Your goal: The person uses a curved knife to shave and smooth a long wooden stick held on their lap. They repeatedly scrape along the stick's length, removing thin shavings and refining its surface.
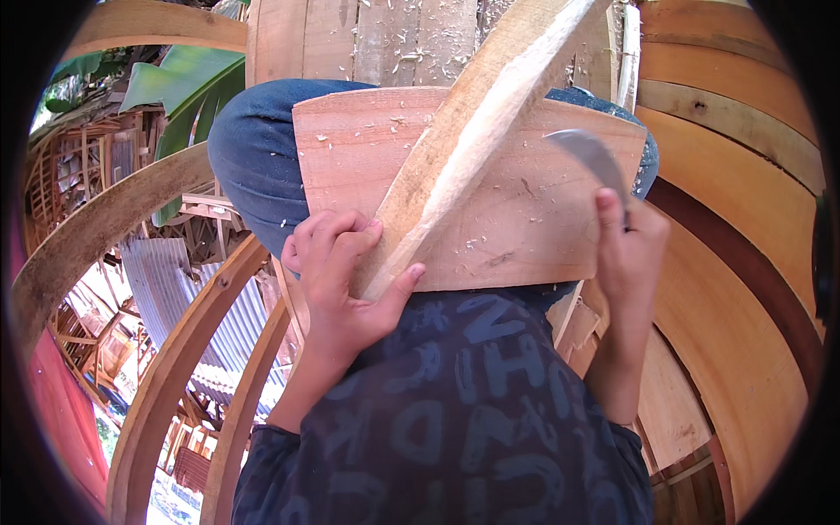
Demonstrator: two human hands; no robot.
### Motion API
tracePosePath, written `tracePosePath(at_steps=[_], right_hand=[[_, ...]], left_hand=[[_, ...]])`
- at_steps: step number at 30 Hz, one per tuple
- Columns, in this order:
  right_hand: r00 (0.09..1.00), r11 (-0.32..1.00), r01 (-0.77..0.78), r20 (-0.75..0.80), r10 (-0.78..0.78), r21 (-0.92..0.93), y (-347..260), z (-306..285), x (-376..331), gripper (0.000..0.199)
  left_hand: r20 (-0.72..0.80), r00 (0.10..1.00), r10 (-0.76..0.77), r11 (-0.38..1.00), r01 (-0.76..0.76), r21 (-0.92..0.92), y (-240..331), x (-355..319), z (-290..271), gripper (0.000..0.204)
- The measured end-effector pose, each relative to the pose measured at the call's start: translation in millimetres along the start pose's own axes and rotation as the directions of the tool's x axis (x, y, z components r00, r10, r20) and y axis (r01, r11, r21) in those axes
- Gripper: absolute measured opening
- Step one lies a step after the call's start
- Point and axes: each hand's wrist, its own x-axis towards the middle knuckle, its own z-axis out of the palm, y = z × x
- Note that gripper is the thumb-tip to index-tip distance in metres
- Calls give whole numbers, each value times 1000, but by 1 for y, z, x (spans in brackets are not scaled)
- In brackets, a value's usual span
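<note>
A long wooden strip (472, 149) slants from my left hand up toward the upper right, with a pale, freshly cut face along its right edge. My left hand (337, 271) is closed around its near end, thumb on the right side. In my right hand (634, 249) is a knife with a curved blade (588, 156), raised to the right of the strip and apart from it. Its handle is mostly hidden by my fingers. Beneath the strip, a broad reddish wooden board (534, 219) lies across my lap, dotted with small shavings.
Shavings litter the planks (394, 44) beyond my knees. Curved wooden ribs (175, 385) rise at the left, with corrugated metal sheets (166, 280) lower down behind them. Bent planks (726, 271) form a wall close on the right. A large green leaf (188, 83) hangs at the upper left.
</note>
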Motion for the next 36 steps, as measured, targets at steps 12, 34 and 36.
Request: tracePosePath(at_steps=[12, 34, 36], right_hand=[[1000, 984, 23, -2, -24, -177, -41, 15, 10, 68], [977, 950, 201, 122, -176, -239, -54, -9, 22, 68], [945, 939, 299, 187, -268, -168, -60, 0, 7, 67]], left_hand=[[35, 999, -22, 998, 24, -50, 8, -3, -7, 44], [55, 998, -37, 992, 29, 123, 25, 2, -4, 67], [40, 998, -43, 997, 40, 66, 24, 0, -2, 67]])
